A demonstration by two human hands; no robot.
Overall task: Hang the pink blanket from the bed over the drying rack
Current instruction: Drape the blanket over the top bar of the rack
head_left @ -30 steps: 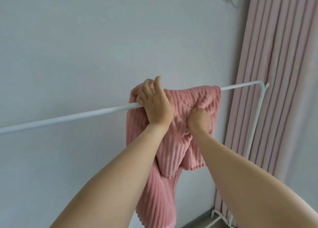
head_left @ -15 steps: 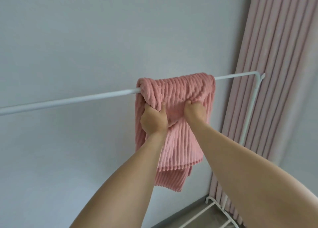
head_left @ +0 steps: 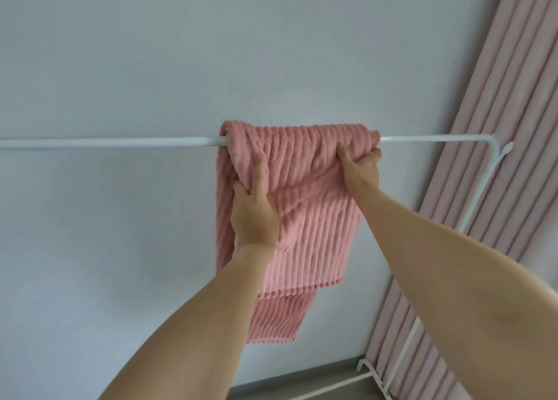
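Observation:
The pink ribbed blanket (head_left: 305, 218) hangs folded over the white top bar of the drying rack (head_left: 105, 143), near the bar's right end. Its front layer ends above a longer back layer. My left hand (head_left: 253, 212) grips a bunched fold on the blanket's left side, below the bar. Just under the bar, my right hand (head_left: 359, 170) pinches the blanket's upper right edge. Both arms reach up from the bottom of the view.
The rack's right post (head_left: 471, 215) runs down to a white foot (head_left: 371, 372) on the grey floor. A pink pleated curtain (head_left: 495, 164) hangs close behind the post. A plain white wall (head_left: 151, 52) backs the rack.
My hands have spread apart, the right one sliding to the blanket's right edge, the left lower on the left side. The blanket now lies wider and flatter over the bar.

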